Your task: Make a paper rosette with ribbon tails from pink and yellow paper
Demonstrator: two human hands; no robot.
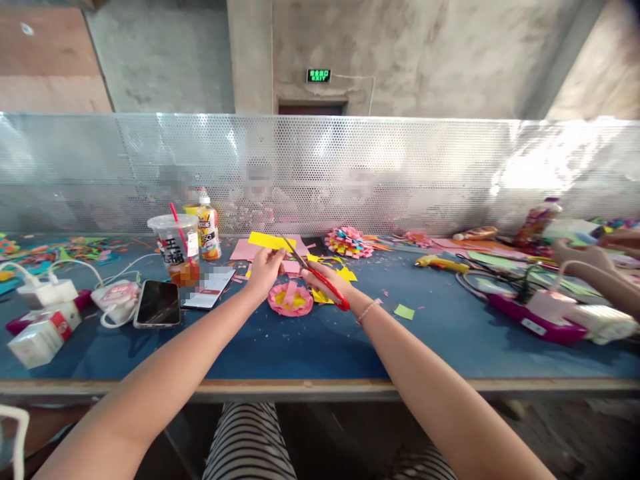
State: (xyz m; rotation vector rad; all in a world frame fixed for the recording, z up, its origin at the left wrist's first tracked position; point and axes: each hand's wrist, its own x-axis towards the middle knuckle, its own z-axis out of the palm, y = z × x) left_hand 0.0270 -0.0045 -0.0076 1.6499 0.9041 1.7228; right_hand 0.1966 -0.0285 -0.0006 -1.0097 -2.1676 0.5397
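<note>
My left hand (pixel 266 270) is closed on a strip of yellow paper (pixel 266 240), pinched near its right end. In my right hand (pixel 327 277) is a pair of red-handled scissors (pixel 327 285), its blades pointing up and left to the right end of the strip. Whether the blades touch the paper I cannot tell. Below my hands lies a round pink paper piece (pixel 291 308) with a yellow middle and a pink strip across it. Yellow paper scraps (pixel 346 274) lie beside my right hand. Behind them stands a multicoloured paper pompom flower (pixel 349 241).
A drink cup (pixel 173 250), a bottle (pixel 209 230), a phone (pixel 157 305) and chargers (pixel 116 295) stand to the left. To the right are a yellow glue gun (pixel 443 263), a purple power strip (pixel 540 320) and another person's hand (pixel 583 257). A perforated metal screen (pixel 400 173) runs behind the table.
</note>
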